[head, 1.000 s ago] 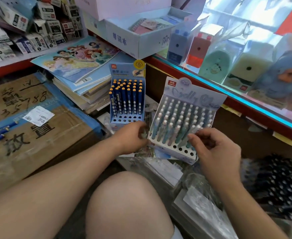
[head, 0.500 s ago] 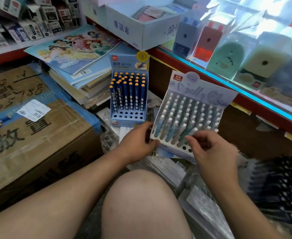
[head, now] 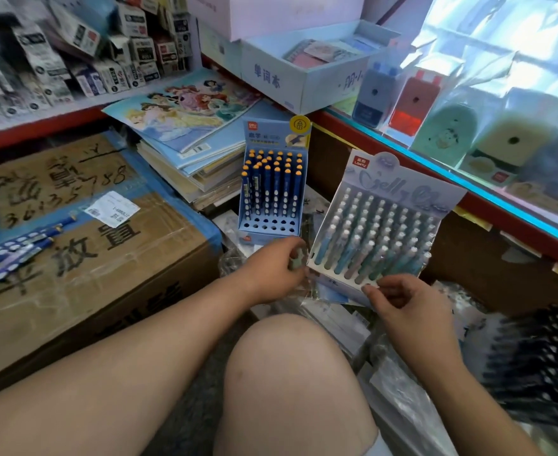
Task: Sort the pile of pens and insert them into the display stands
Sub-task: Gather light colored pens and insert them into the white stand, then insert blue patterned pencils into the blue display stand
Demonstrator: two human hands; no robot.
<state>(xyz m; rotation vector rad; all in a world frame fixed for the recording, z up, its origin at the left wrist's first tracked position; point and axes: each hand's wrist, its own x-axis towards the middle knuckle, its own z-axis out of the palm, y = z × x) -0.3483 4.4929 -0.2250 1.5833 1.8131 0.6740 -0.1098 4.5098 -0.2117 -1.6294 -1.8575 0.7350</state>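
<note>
Two pen stands sit side by side, just past a person's bare knee [head: 291, 373]. One is the blue stand [head: 272, 227]. It holds blue pens with orange tops [head: 271, 179] in its back rows, and the front rows show round holes. The other is the pale stand [head: 399, 189], just to the right of the blue one and tipped back a little. It is packed with pastel pens [head: 369, 238] in soft blue, green and pink, all with white tops. The left hand [head: 271, 268] is at the near left corner of the pale stand. Its fingers are curled round a small pale green thing [head: 295, 258]. It is too blurry to say what that thing is. The right hand [head: 406, 311] is at the near edge of the pale stand, by the front row of pens. Its fingers are bent in and its thumb tip touches the edge of the stand. I cannot tell if it is pinching a pen or holding nothing. More loose blue pens [head: 11, 251] lie in a bunch on a big cardboard box [head: 90, 274] far off to the left, well away from both hands. A heap of dark pens [head: 541, 366] lies low on the right, past the right wrist. Behind the blue stand is a stack of picture books [head: 189, 126]. Along the right side runs a glass counter [head: 468, 179] with wrapped pencil sharpeners on it.
</note>
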